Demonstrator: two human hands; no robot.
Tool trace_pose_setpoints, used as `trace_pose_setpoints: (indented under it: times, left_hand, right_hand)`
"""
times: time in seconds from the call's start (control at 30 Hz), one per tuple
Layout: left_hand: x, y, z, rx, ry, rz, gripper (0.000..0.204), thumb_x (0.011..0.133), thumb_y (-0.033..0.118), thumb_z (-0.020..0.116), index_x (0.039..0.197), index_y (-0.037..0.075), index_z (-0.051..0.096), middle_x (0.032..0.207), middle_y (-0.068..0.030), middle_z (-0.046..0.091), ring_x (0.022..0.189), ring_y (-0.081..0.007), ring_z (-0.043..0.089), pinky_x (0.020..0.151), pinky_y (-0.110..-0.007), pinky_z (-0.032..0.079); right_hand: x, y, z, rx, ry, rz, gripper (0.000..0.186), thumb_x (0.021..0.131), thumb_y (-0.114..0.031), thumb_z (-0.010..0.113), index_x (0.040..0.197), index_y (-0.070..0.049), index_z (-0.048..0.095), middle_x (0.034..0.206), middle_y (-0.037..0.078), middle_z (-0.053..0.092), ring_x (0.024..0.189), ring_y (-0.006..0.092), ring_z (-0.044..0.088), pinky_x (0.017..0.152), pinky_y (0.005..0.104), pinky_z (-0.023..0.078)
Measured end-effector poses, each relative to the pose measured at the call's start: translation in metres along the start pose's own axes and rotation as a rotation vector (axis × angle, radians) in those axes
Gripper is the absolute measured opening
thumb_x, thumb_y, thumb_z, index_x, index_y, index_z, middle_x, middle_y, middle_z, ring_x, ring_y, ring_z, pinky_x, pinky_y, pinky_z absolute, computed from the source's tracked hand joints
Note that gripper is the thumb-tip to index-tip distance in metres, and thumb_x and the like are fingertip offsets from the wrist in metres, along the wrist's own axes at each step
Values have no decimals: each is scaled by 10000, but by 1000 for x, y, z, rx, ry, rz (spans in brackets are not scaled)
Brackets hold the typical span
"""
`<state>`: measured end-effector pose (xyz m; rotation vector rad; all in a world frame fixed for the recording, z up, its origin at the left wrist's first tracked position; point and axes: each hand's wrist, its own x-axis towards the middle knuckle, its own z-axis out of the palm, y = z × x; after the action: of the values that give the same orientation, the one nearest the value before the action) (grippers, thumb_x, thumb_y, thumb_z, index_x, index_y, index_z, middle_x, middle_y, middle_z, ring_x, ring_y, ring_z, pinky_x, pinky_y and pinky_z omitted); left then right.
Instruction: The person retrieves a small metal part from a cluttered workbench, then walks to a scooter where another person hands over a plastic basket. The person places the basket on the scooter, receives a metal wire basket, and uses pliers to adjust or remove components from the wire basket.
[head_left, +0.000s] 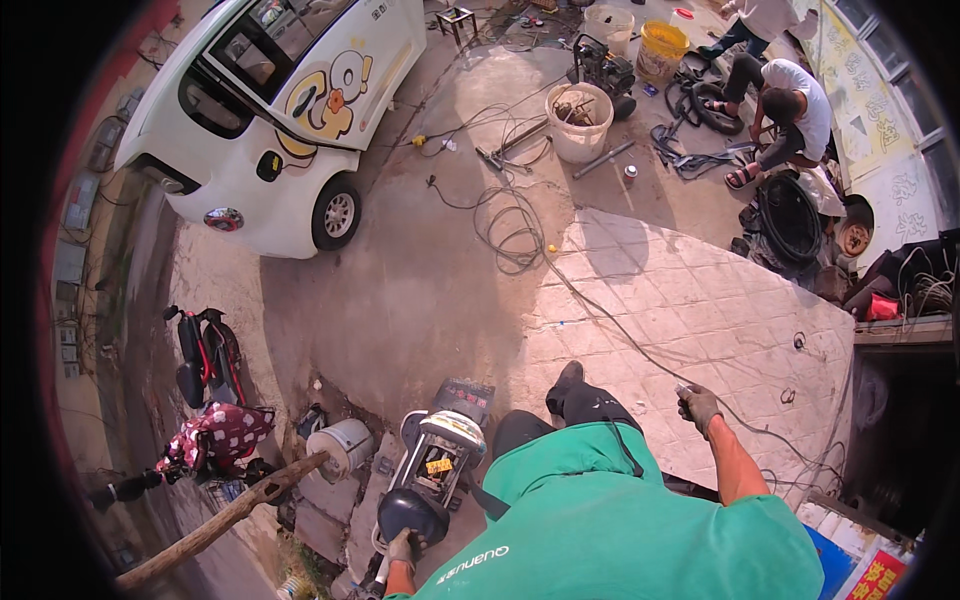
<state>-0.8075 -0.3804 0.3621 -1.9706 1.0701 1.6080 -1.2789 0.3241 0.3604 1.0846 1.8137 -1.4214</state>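
Beside my left leg stands a small electric scooter (452,440) with its inner compartment uncovered and a yellow label inside. My gloved left hand (403,547) is at the edge of its rounded black seat (412,516), fingers closed against it. Out to the right, over pale paving, my gloved right hand (699,406) is closed. A small pale tip shows past its fingers; what the hand holds is too small to make out. A thin dark cable (618,328) runs across the ground and passes close by this hand.
A white minivan (300,110) is at the upper left. Coiled cable (512,235), a white bucket (578,125) and an engine-like machine (600,70) lie ahead. At the right, a seated person (795,105) is beside tires (790,215). A wooden pole (235,508) slants at the lower left.
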Motion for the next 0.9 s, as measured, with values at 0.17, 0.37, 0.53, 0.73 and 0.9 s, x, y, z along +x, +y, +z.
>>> trace_pose_setpoints:
  times: [0.17,0.37,0.53,0.73,0.9]
  left_hand:
    - [25,98,47,-138,38,56,303,1007,433,500,1052,156,613,840,-98,644,638,-255,550,567,-435,393]
    - [73,173,128,16,4,212,323,978,367,575,1010,54,647,802,-159,695,548,-302,590,513,-465,472]
    - [75,357,233,268,57,309,311,964,351,616,1046,63,701,875,-101,730,683,-259,675,572,-400,511]
    - [27,661,348,105,-204,572,344,995,361,615,1207,99,688,985,-65,754,804,-182,702,692,-344,512]
    - [31,785,398,98,-148,680,345,989,357,623,1218,108,688,1025,-71,757,853,-197,706,741,-368,517]
  right_hand:
    - [26,-158,43,-53,-41,-102,355,965,-313,750,1118,-14,634,784,30,642,607,126,608,527,275,513]
    - [110,-224,98,-12,-59,-44,283,966,-270,741,1075,-39,619,774,49,649,582,154,611,513,296,517]
    - [161,-226,149,80,12,128,219,993,-218,693,1082,-35,609,773,65,649,580,175,613,489,315,520]
    - [213,-273,203,-25,-62,223,218,999,-174,677,1100,13,629,789,96,666,570,197,631,484,318,530]
    - [302,-400,261,-74,-69,202,176,1003,-159,663,1088,-9,627,768,86,652,560,196,615,483,330,528]
